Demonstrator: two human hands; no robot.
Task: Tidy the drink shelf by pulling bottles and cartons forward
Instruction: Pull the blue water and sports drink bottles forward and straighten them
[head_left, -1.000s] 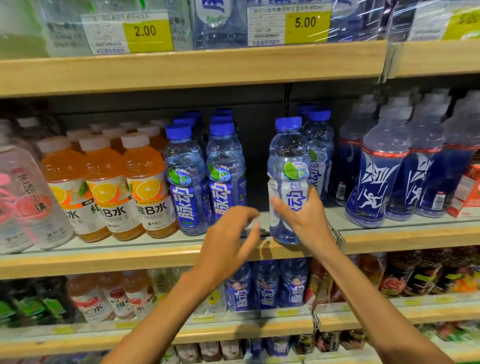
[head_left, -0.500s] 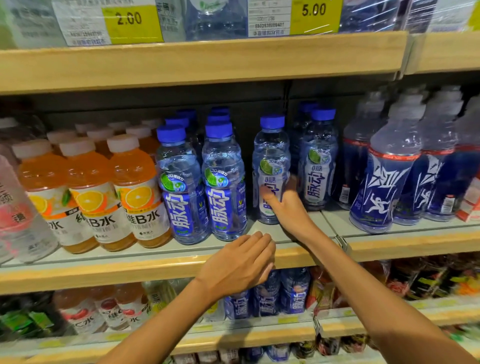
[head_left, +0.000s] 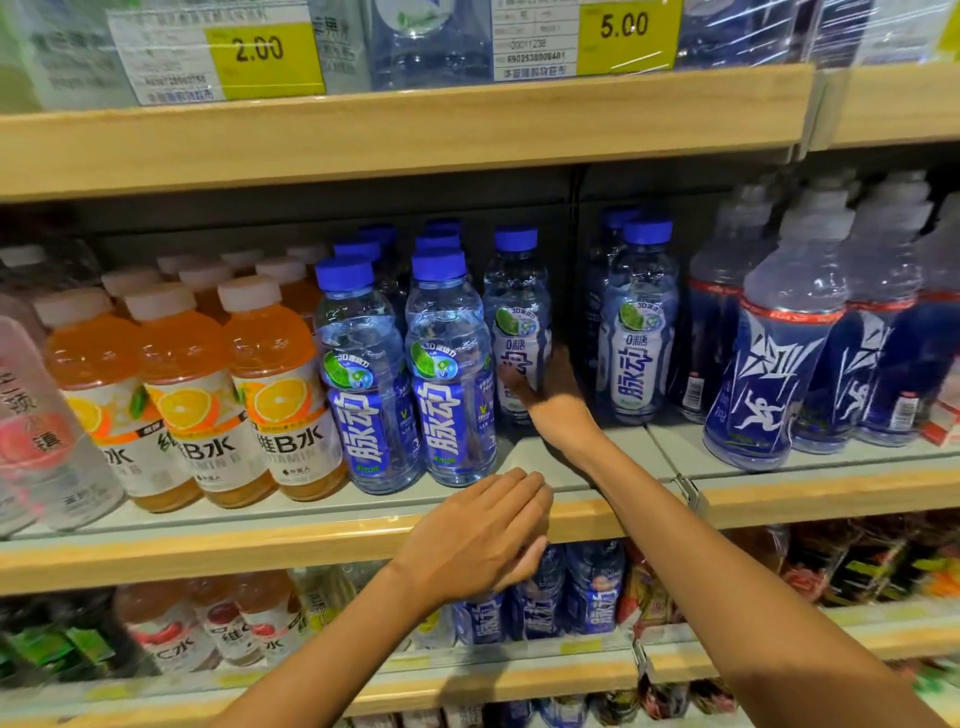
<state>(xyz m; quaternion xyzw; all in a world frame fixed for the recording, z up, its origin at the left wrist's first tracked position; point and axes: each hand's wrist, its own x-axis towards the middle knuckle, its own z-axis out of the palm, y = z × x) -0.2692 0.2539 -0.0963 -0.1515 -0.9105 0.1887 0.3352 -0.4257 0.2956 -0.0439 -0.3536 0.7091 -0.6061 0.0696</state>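
Observation:
My right hand (head_left: 545, 389) reaches deep into the middle shelf and grips a clear blue-capped bottle with a white and blue label (head_left: 517, 306), which stands upright behind the front row. My left hand (head_left: 480, 538) hovers over the shelf's wooden front edge (head_left: 260, 551), fingers relaxed and together, holding nothing. To the left stand two rows of blue-labelled bottles (head_left: 447, 374) at the front. Another white-labelled bottle (head_left: 641, 322) stands to the right of my right hand.
Orange vitamin drink bottles (head_left: 275, 389) fill the shelf's left part. Tall dark-blue sports bottles (head_left: 779, 364) fill the right. A metal divider clip (head_left: 688, 491) sits on the front edge. Price tags (head_left: 626, 31) hang from the shelf above. More bottles stand on the lower shelf (head_left: 535, 608).
My right hand has pushed the held bottle from the shelf's front edge back into the shelf. My left hand lowered to the front edge and flattened.

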